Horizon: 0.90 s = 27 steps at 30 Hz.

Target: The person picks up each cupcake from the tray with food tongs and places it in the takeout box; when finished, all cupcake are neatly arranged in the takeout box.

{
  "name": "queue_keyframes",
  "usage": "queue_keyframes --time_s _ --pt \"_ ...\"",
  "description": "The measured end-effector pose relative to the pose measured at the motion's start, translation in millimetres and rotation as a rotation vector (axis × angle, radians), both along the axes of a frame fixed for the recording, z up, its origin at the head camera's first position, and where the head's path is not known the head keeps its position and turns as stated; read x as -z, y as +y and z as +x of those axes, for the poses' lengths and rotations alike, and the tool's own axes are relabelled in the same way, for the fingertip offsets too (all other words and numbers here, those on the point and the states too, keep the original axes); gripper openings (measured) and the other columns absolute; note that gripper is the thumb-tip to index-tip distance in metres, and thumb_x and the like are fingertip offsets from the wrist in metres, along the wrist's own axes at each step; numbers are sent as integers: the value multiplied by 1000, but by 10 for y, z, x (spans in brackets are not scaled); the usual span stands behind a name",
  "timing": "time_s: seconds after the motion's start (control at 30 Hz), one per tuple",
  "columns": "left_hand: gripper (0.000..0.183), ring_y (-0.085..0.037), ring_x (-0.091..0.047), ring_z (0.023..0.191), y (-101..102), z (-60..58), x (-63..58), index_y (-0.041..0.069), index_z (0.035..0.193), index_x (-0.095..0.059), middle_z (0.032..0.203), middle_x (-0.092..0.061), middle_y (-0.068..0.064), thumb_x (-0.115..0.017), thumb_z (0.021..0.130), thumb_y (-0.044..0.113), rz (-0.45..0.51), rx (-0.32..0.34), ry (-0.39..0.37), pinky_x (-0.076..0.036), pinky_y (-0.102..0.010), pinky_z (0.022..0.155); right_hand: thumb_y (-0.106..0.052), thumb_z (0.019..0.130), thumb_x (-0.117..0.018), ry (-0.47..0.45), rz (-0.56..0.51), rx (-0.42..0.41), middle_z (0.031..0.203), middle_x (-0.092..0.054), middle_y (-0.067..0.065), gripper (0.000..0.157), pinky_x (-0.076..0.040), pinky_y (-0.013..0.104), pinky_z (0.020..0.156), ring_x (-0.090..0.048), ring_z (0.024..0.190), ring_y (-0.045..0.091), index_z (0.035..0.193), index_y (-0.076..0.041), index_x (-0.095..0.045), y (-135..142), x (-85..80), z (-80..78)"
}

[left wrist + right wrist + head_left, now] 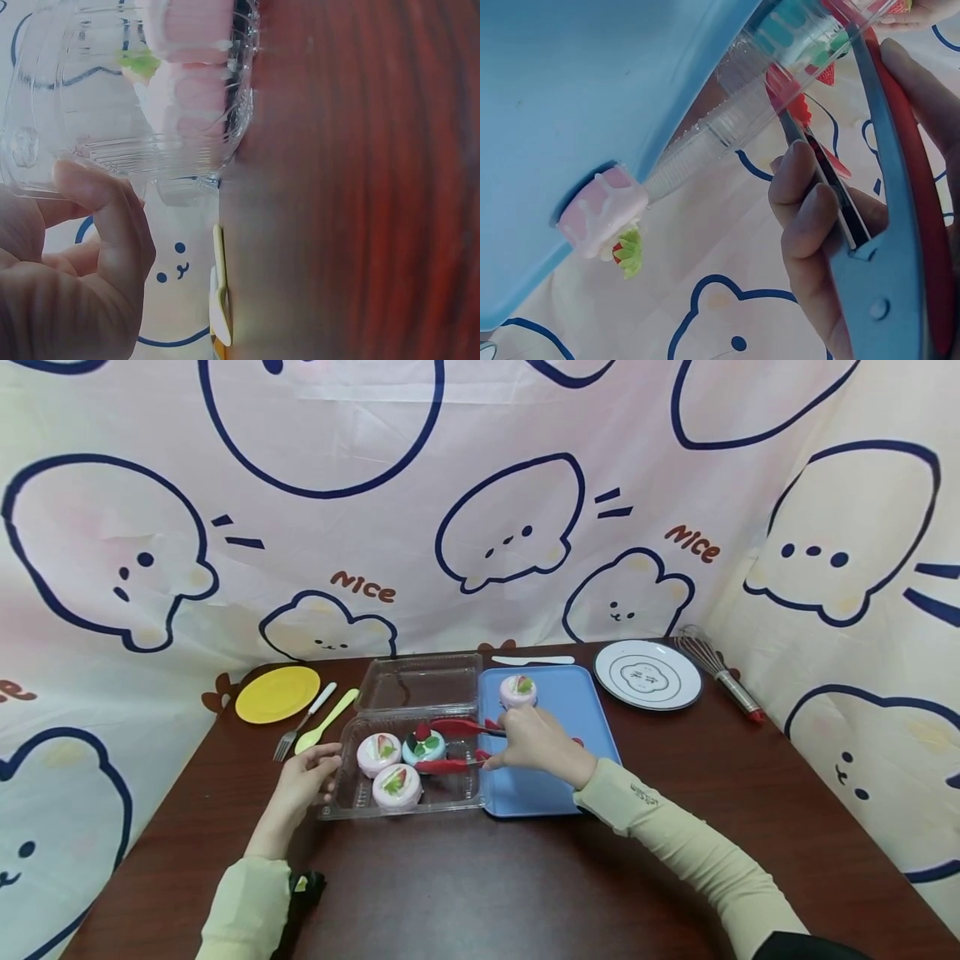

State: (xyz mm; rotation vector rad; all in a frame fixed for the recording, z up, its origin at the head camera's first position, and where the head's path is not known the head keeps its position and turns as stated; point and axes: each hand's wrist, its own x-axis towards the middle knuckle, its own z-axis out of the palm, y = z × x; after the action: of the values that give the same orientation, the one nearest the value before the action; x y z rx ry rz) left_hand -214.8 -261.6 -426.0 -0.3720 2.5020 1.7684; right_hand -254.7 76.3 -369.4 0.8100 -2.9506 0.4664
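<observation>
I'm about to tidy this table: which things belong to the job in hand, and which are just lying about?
Seems part of the job:
red tongs, in the right hand
clear container, left hand at its edge
blue cake, two pink cakes inside it
blue tray with another pink cake

Apparently just lying about:
yellow plate
fork
yellow-green utensil
white knife
white plate
whisk

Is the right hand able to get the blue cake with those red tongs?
Probably yes: the right hand holds the red tongs, which seem to straddle the blue cake, and the clear lid lies open, leaving the way free.
</observation>
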Motion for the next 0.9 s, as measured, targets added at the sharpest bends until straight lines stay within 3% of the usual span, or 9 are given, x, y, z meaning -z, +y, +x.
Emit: queue_keyframes --time_s 0.23,0.57,0.73,0.9 --pt "39 -10 -48 59 -1 2 -10 1 131 -41 89 -48 -6 -45 95 17 -4 1 4 -46 -25 50 -49 58 -81 29 -8 -22 53 -41 -4 50 -27 24 39 -34 44 9 78 -6 -65 6 29 7" --pt "39 -10 -48 58 -8 10 -1 0 130 -41 87 -47 -6 -45 94 16 6 11 10 -45 -24 50 -46 57 -82 -4 -58 -13 56 -50 -5 51 -34 24 41 -42 46 10 86 -7 -67 48 -6 1" --pt "40 -10 -48 58 -3 16 -8 0 130 -41 86 -47 -6 -45 94 15 13 15 13 -45 -24 50 -45 57 -82 -23 -101 10 50 -43 -4 46 -30 25 41 -37 45 11 81 -10 -66 133 -58 -1" --pt "40 -10 -48 58 -3 20 -6 0 131 -40 85 -47 -5 -45 94 15 15 15 14 -45 -24 50 -47 59 -81 -39 -141 46 63 -57 -3 51 -35 24 45 -46 52 12 90 -8 -67 309 -165 -30"
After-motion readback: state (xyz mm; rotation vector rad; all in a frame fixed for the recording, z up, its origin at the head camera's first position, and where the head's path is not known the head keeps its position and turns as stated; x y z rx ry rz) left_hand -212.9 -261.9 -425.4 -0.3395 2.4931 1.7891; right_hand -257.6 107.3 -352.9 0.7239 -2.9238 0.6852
